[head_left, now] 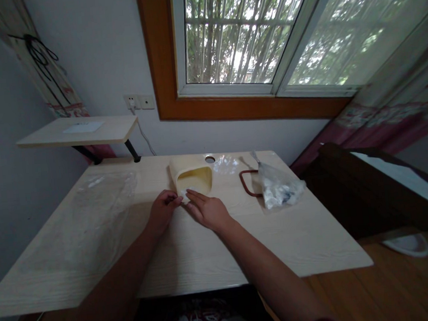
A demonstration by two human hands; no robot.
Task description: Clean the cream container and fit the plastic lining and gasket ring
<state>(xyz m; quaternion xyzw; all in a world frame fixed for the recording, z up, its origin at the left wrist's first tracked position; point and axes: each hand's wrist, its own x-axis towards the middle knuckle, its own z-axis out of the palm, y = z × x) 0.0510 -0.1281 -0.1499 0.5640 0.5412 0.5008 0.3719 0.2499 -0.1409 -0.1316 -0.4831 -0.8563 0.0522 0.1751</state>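
Note:
A cream, rounded box-shaped holder (192,174) lies near the back of the table, its wide opening facing me. At the lower left of that opening a small white piece (184,195) shows between my fingertips; its kind is too small to tell. My left hand (163,210) is closed in a pinch at the holder's front left corner, thumb and fingertips at the white piece. Stretched out and lying flat, the fingers of my right hand (207,208) touch the white piece and the holder's lower rim. The fingertips partly hide what lies under them.
Clear plastic sheeting (92,221) spreads over the table's left side. A translucent bag (280,184) and a reddish-brown frame-shaped handle (243,184) lie at the right. A raised shelf (78,130) stands back left. Behind the holder are a cable hole (210,159) and clear plastic (226,164).

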